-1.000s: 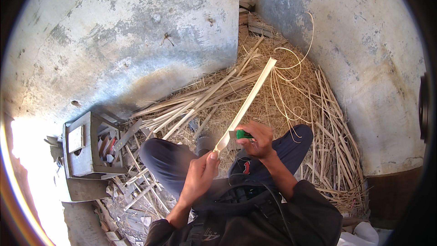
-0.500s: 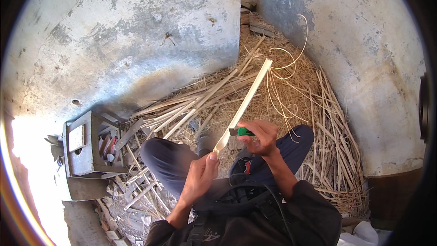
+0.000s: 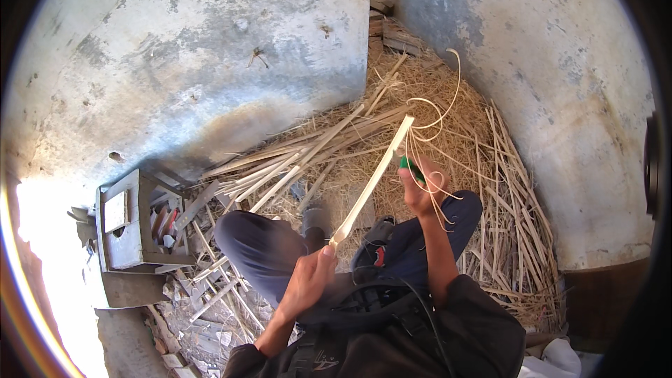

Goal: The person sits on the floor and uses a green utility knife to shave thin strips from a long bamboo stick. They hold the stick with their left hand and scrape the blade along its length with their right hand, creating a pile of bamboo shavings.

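A long pale strip of split wood, bamboo-like (image 3: 372, 187), slants away from me between my knees. My left hand (image 3: 309, 281) is closed on its near end, thumb along the top. Closed round a green-handled knife (image 3: 411, 166), my right hand (image 3: 424, 189) is beside the strip's far part. The short blade is at the strip's edge; whether it touches I cannot tell. Thin curled slivers (image 3: 441, 122) hang from the far tip, some looping over my right hand.
Straw-like shavings (image 3: 448, 91) cover the floor ahead, with split sticks (image 3: 301, 157) piled left of them and more sticks (image 3: 514, 231) along the right wall. A wooden box (image 3: 129, 220) holding odds and ends stands at the left. Worn plaster walls (image 3: 210, 42) meet ahead.
My right hand has slid the knife away from me, from near the strip's close end toward its far end. The strip's far tip and the curled slivers have dipped nearer to me.
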A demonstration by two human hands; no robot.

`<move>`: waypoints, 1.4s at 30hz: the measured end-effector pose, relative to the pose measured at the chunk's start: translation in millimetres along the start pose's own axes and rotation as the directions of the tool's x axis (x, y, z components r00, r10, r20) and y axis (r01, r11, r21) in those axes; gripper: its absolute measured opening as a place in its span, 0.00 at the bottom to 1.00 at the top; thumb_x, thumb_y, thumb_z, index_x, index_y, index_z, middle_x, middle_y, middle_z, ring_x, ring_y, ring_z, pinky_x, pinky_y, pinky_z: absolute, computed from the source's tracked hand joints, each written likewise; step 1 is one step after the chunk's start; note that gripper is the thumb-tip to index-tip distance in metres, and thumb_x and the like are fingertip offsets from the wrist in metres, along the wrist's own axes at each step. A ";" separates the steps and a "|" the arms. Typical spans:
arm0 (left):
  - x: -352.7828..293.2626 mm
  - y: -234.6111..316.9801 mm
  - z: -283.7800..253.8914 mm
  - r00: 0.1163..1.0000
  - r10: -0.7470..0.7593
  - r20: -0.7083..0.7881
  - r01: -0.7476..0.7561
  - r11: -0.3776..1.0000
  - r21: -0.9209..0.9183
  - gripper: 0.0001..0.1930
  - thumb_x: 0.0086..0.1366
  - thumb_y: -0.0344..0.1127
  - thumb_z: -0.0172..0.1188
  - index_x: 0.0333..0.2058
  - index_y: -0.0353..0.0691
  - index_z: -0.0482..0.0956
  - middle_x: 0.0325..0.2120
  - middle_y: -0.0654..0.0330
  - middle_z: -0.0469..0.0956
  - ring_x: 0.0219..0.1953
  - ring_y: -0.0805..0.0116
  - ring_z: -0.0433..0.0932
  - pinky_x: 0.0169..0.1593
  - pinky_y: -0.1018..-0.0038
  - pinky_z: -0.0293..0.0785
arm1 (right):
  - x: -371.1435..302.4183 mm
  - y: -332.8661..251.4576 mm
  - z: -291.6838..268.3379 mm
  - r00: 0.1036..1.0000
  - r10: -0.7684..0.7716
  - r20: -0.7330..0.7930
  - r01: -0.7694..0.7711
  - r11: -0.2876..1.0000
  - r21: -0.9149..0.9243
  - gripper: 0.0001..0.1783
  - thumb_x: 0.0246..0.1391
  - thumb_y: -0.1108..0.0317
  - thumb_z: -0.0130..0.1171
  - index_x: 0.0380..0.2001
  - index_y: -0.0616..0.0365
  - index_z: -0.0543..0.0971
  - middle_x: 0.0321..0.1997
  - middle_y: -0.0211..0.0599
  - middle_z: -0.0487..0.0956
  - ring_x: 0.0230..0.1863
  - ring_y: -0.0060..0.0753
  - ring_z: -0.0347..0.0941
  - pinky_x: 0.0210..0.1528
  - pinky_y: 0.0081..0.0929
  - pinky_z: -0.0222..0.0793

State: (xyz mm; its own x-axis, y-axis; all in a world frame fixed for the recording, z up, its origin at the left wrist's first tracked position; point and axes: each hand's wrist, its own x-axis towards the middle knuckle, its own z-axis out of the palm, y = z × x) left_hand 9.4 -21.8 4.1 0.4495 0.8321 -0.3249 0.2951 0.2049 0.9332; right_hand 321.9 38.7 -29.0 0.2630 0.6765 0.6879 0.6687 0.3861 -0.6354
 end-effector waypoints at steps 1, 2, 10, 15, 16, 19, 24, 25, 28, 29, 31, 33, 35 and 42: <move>-1.6 -2.5 0.1 1.000 -0.019 0.009 0.019 1.000 0.001 0.29 0.89 0.50 0.42 0.30 0.34 0.70 0.21 0.67 0.64 0.26 0.76 0.62 0.32 0.69 0.63 | 1.9 9.0 -1.2 0.999 0.023 -0.023 -0.024 0.999 -0.040 0.19 0.67 0.54 0.72 0.47 0.60 0.90 0.34 0.41 0.89 0.31 0.32 0.87 0.30 0.30 0.79; -2.5 -3.7 0.2 1.000 -0.015 0.018 0.015 1.000 0.012 0.30 0.89 0.52 0.41 0.29 0.37 0.69 0.20 0.68 0.64 0.25 0.77 0.62 0.31 0.71 0.62 | 4.6 16.4 -2.4 0.998 0.044 -0.046 -0.048 0.996 -0.080 0.19 0.67 0.54 0.72 0.47 0.61 0.90 0.34 0.42 0.89 0.31 0.32 0.87 0.30 0.29 0.79; -0.5 -18.8 -8.3 0.999 -0.024 0.034 0.027 0.995 -0.098 0.30 0.89 0.55 0.40 0.28 0.41 0.68 0.18 0.69 0.65 0.23 0.79 0.60 0.30 0.74 0.60 | 5.3 44.6 11.0 0.961 0.220 0.169 -0.256 0.938 0.235 0.20 0.71 0.53 0.70 0.48 0.63 0.89 0.26 0.26 0.80 0.25 0.14 0.69 0.26 0.18 0.59; 1.4 -4.4 -4.7 0.997 0.045 -0.057 -0.041 0.997 0.069 0.30 0.89 0.54 0.42 0.30 0.37 0.72 0.18 0.68 0.67 0.23 0.79 0.63 0.30 0.73 0.62 | -26.2 29.9 21.4 0.907 0.348 0.238 -0.422 0.761 0.494 0.25 0.73 0.49 0.67 0.54 0.63 0.87 0.31 0.30 0.84 0.30 0.22 0.77 0.33 0.25 0.69; 2.6 -0.1 -3.7 0.994 0.067 -0.089 -0.058 0.993 0.103 0.30 0.89 0.53 0.42 0.30 0.36 0.73 0.18 0.67 0.67 0.23 0.78 0.64 0.30 0.73 0.63 | -29.8 20.5 23.4 0.937 0.283 0.203 -0.343 0.855 0.390 0.25 0.73 0.49 0.67 0.54 0.63 0.87 0.32 0.32 0.85 0.31 0.24 0.79 0.34 0.26 0.72; 6.8 10.6 -2.5 0.984 0.128 -0.127 -0.102 0.975 0.195 0.29 0.89 0.51 0.43 0.30 0.35 0.74 0.18 0.65 0.67 0.23 0.77 0.66 0.30 0.71 0.65 | -35.4 -1.3 33.0 0.973 0.126 0.195 -0.183 0.934 0.307 0.23 0.70 0.50 0.69 0.50 0.61 0.88 0.36 0.42 0.89 0.36 0.36 0.87 0.38 0.31 0.80; 9.6 18.2 -2.1 0.983 0.133 -0.128 -0.113 0.982 0.153 0.23 0.87 0.44 0.48 0.35 0.31 0.76 0.18 0.58 0.68 0.22 0.71 0.65 0.30 0.65 0.66 | -20.1 -31.9 23.8 0.964 -0.124 0.235 0.071 0.972 0.223 0.21 0.65 0.49 0.73 0.43 0.59 0.89 0.33 0.40 0.88 0.30 0.40 0.86 0.32 0.32 0.79; 10.0 20.4 -1.4 0.982 0.138 -0.126 -0.119 0.982 0.147 0.23 0.87 0.43 0.48 0.35 0.31 0.76 0.18 0.59 0.68 0.22 0.71 0.65 0.30 0.65 0.66 | -20.0 -32.6 24.1 0.962 -0.152 0.226 0.104 0.972 0.212 0.21 0.64 0.49 0.73 0.43 0.59 0.89 0.33 0.39 0.88 0.29 0.39 0.86 0.31 0.32 0.79; 10.6 23.4 0.8 0.979 0.152 -0.134 -0.128 0.977 0.171 0.23 0.87 0.43 0.48 0.35 0.31 0.77 0.18 0.58 0.68 0.22 0.71 0.66 0.30 0.65 0.66 | -17.6 -36.4 25.2 0.971 -0.154 0.181 0.119 0.974 0.194 0.21 0.63 0.49 0.74 0.41 0.57 0.89 0.32 0.38 0.88 0.28 0.38 0.86 0.30 0.32 0.79; 10.1 23.6 1.6 0.979 0.151 -0.135 -0.128 0.978 0.164 0.23 0.87 0.43 0.48 0.35 0.31 0.77 0.18 0.58 0.69 0.22 0.71 0.66 0.30 0.65 0.66 | -15.6 -37.3 23.7 0.968 -0.172 0.182 0.143 0.976 0.165 0.20 0.63 0.48 0.74 0.41 0.56 0.89 0.31 0.37 0.89 0.28 0.38 0.86 0.30 0.31 0.79; 8.9 23.8 2.6 0.979 0.149 -0.137 -0.128 0.981 0.149 0.22 0.87 0.43 0.48 0.36 0.31 0.77 0.18 0.58 0.69 0.22 0.71 0.66 0.30 0.65 0.66 | -9.9 -38.4 19.3 0.961 -0.206 0.185 0.189 0.976 0.107 0.20 0.63 0.48 0.74 0.40 0.55 0.90 0.31 0.36 0.89 0.27 0.37 0.86 0.29 0.30 0.78; 8.1 24.6 2.0 0.982 0.138 -0.126 -0.120 0.983 0.138 0.22 0.87 0.43 0.48 0.36 0.31 0.78 0.18 0.58 0.69 0.22 0.71 0.66 0.30 0.65 0.66 | -4.1 -39.1 17.8 0.958 -0.241 0.158 0.227 0.969 0.103 0.20 0.63 0.48 0.74 0.40 0.55 0.90 0.31 0.35 0.88 0.27 0.36 0.85 0.29 0.30 0.77; 7.7 25.9 1.6 0.984 0.131 -0.118 -0.115 0.985 0.132 0.23 0.87 0.44 0.48 0.36 0.30 0.78 0.18 0.58 0.69 0.22 0.71 0.66 0.30 0.65 0.66 | -1.5 -39.8 15.8 0.955 -0.256 0.148 0.246 0.966 0.087 0.19 0.62 0.48 0.74 0.40 0.54 0.90 0.30 0.34 0.88 0.26 0.36 0.84 0.27 0.30 0.76; 7.7 23.5 -1.1 0.990 0.108 -0.095 -0.096 0.988 0.122 0.24 0.87 0.45 0.47 0.35 0.30 0.76 0.18 0.57 0.69 0.22 0.69 0.66 0.31 0.64 0.66 | -0.5 -33.8 13.2 0.945 -0.284 0.161 0.281 0.959 0.044 0.20 0.63 0.48 0.74 0.40 0.55 0.90 0.27 0.33 0.86 0.24 0.35 0.82 0.27 0.30 0.73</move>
State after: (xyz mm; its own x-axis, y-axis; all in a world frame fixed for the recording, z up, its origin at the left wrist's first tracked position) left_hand 18.9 -10.0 23.7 0.3967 0.8945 -0.2061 0.3512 0.0595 0.9344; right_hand 290.0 33.6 -12.4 -0.0535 0.6308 0.7741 0.6841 0.5879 -0.4318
